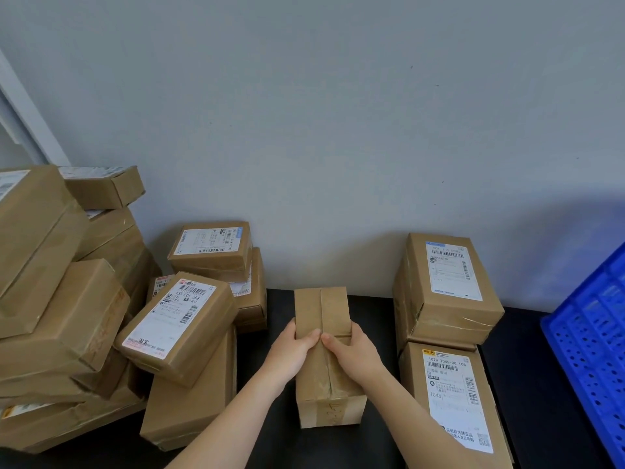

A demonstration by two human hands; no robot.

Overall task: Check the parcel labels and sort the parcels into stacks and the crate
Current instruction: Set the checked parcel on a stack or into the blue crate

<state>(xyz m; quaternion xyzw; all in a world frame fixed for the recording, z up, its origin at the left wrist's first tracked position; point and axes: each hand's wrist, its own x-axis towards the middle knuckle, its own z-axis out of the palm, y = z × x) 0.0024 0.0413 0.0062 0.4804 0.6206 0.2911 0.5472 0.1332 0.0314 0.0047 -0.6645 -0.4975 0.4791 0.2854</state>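
Crate (588, 350) is getting cut off at the right edge, only a blue perforated corner showing; fine print on the labels is too blurry to read. Parcel (321, 309) is lying on the black table (527, 384) btwn the left pile (67, 299) & right stack (449, 282): plain brown, taped seam up. Left hand (291, 350) & right hand (351, 353) are both gripping it, thumbs nearly meeting on top

1 head-worn camera looks forward and down, close above the parcel (321, 306) and table (514, 360), facing the wall (338, 130).
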